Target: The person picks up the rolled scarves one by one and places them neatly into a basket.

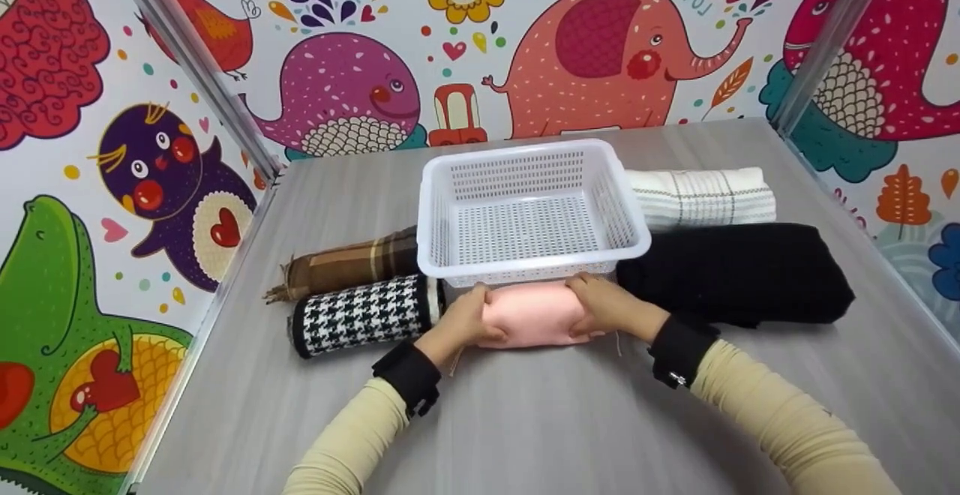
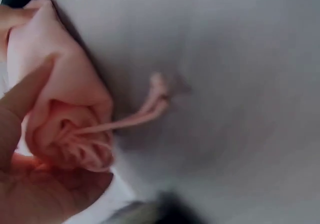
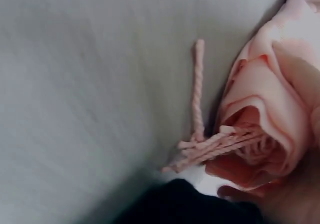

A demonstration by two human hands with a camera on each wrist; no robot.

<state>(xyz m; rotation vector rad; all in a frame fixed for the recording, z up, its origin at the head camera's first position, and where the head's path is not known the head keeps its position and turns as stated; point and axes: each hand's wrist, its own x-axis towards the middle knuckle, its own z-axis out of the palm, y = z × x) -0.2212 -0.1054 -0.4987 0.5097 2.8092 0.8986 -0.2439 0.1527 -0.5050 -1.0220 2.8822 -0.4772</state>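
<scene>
A rolled pink scarf [image 1: 534,313] lies crosswise at the front of a white plastic basket [image 1: 532,261]. My left hand [image 1: 466,316] grips its left end, and my right hand [image 1: 600,304] grips the right end. In the left wrist view, the thumb presses into the pink roll [image 2: 65,74] and the other fingers curl beneath it. Fringe strands [image 2: 135,119] trail from that end. Twisted tassels [image 3: 200,149] hang out of the coiled right end in the right wrist view, where the right hand [image 3: 295,194] is only partly visible.
Left of the basket lie a rolled brown plaid scarf [image 1: 352,262] and a black-and-white houndstooth roll [image 1: 364,315]. At the right are a folded black cloth [image 1: 742,274] and a white checked roll [image 1: 701,195]. Patterned panels [image 1: 465,45] border the grey table [image 1: 525,420].
</scene>
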